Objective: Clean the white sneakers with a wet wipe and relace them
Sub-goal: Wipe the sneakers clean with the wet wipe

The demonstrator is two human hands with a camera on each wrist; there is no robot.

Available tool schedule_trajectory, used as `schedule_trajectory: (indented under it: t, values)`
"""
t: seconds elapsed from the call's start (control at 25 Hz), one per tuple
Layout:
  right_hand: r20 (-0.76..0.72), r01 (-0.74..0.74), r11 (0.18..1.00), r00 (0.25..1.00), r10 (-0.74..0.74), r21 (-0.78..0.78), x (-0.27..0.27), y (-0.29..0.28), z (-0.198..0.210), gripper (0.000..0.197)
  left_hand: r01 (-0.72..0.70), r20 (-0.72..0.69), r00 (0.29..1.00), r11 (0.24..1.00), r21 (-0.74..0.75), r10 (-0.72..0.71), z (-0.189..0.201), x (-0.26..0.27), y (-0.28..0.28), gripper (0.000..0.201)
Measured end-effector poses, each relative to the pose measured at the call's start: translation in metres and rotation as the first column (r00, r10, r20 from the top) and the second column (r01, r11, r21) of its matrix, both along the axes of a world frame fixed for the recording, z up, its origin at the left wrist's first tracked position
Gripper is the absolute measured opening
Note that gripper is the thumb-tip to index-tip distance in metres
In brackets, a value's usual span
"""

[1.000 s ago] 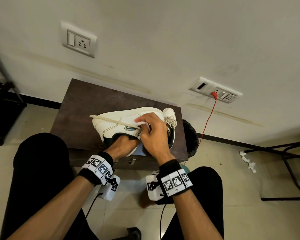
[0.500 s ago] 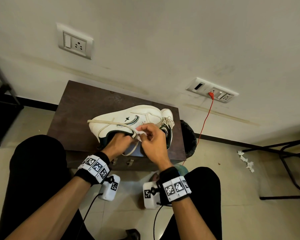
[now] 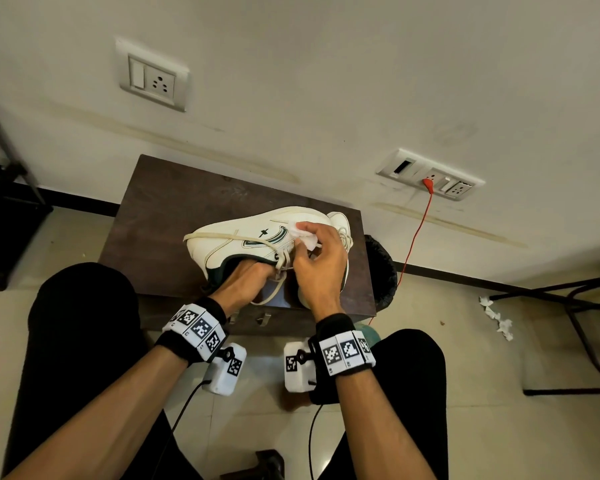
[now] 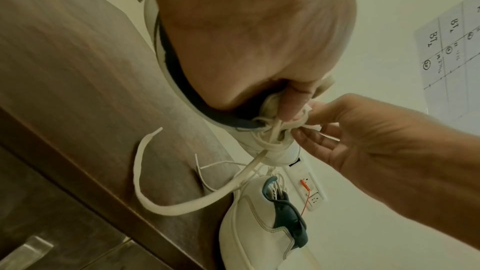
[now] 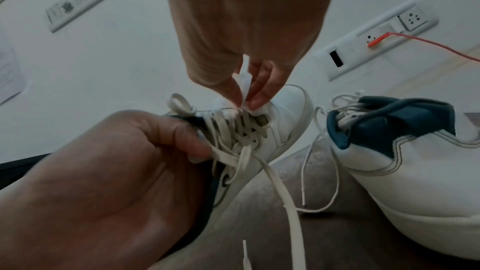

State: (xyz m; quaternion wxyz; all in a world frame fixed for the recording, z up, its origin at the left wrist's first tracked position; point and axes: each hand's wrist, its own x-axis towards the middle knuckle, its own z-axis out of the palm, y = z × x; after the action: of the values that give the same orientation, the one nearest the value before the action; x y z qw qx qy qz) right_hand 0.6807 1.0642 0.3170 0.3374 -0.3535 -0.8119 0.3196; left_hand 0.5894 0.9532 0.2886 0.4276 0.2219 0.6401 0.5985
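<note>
Left hand [image 3: 246,278] tucked into the collar of a white leather sneaker with dark green trim [image 3: 243,244], fingers curled around its edge, holding it tilted above the dark brown wooden tabletop [image 3: 160,216]. Right hand [image 3: 321,268] pinching a small crumpled white wet wipe [image 3: 303,234] between thumb and fingers [image 5: 259,98], pressed against the upper near the laces. Loose flat cream shoelace [image 4: 166,198] trailing onto the tabletop. Second matching white sneaker [image 5: 415,171] resting just beside, on the same tabletop.
</note>
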Motion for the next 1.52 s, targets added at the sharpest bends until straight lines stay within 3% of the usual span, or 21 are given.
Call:
schedule_trajectory:
  t: [0.12,0.28,0.36,0.48,0.6,0.68,0.76,0.84,0.92,1.04,1.2,1.32,1.36,1.52]
  values:
    - [-0.032,0.03,0.998,0.999,-0.032,-0.063,0.0,-0.007,-0.003,0.02,0.001,0.027,1.0,1.0,-0.002,-0.001,0.0,0.0,-0.002,0.034]
    - [-0.076,-0.146,0.941,0.989,0.129,-0.304,0.012,-0.015,0.004,0.017,0.028,-0.023,0.999,0.999,0.028,-0.028,0.008,0.0,-0.004,0.048]
    - [-0.124,-0.133,0.916,0.988,0.093,-0.379,0.014,-0.005,0.015,0.018,0.027,-0.035,0.999,1.0,0.0,-0.027,0.007,0.0,-0.005,0.047]
    - [-0.134,-0.05,0.957,0.991,0.012,-0.284,0.004,0.006,0.025,0.024,0.058,-0.066,0.996,0.997,-0.052,-0.062,0.005,0.003,-0.003,0.043]
    - [-0.033,-0.195,0.971,0.981,0.193,-0.139,-0.009,-0.01,0.025,0.027,0.089,-0.164,0.982,0.996,-0.026,-0.092,0.008,0.008,0.0,0.044]
    - [0.045,-0.277,0.958,0.959,0.281,-0.075,-0.006,-0.022,0.018,0.029,0.085,-0.201,0.974,0.991,-0.106,-0.105,0.006,0.007,0.001,0.032]
    - [0.082,-0.336,0.935,0.935,0.346,-0.112,0.006,-0.025,0.016,0.03,0.09,-0.134,0.984,0.982,-0.169,-0.114,0.005,0.006,-0.002,0.02]
    - [0.091,-0.376,0.899,0.91,0.404,-0.224,0.017,-0.02,0.021,0.032,0.128,-0.144,0.979,0.983,-0.13,-0.147,0.005,0.005,-0.005,0.028]
    - [0.062,-0.319,0.912,0.937,0.345,-0.257,0.019,-0.009,0.025,0.032,0.12,-0.193,0.973,0.991,-0.06,-0.129,0.004,0.004,-0.005,0.048]
    - [0.017,-0.139,0.966,0.989,0.146,-0.217,0.006,0.005,0.022,0.031,0.09,-0.203,0.975,0.996,-0.012,-0.091,0.005,0.004,-0.002,0.056]
    - [0.095,-0.207,0.964,0.97,0.224,-0.165,0.007,-0.017,0.011,0.03,0.11,-0.199,0.974,0.994,-0.004,-0.108,0.003,0.005,-0.005,0.054]
    - [0.172,-0.344,0.915,0.908,0.381,-0.21,0.022,-0.017,0.011,0.031,0.113,-0.214,0.971,0.994,0.016,-0.107,0.008,0.006,-0.008,0.028]
    - [0.185,-0.349,0.909,0.901,0.392,-0.23,0.024,-0.012,0.014,0.032,0.12,-0.212,0.971,0.993,0.024,-0.112,0.008,0.007,-0.007,0.029]
    - [0.005,-0.165,0.958,0.985,0.171,-0.234,0.007,0.006,0.025,0.032,0.118,-0.286,0.95,0.992,-0.039,-0.124,-0.004,0.004,-0.001,0.052]
